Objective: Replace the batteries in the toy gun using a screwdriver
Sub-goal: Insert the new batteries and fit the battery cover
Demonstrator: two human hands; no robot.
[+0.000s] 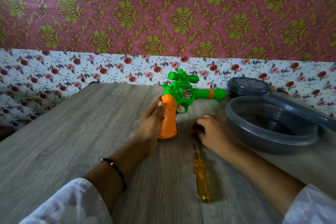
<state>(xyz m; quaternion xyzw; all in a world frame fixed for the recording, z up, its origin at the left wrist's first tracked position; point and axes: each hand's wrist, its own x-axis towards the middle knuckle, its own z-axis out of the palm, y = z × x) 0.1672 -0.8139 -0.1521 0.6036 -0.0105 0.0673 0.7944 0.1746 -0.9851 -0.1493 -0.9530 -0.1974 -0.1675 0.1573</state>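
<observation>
The toy gun (183,94) is green with an orange grip and a scope on top; its barrel points right. My left hand (151,123) grips the orange handle, thumb on its side, and holds the gun just above the wooden table (72,132). To the right of the handle, my right hand (211,131) rests on the table with its fingers curled over something small and dark; what it is cannot be made out. A yellow-handled screwdriver (201,174) lies on the table between my forearms, tip pointing away from me.
A grey plastic bowl (269,142) stands at the right, with its lid (249,85) leaning behind it. A flowered wall border runs along the table's far edge.
</observation>
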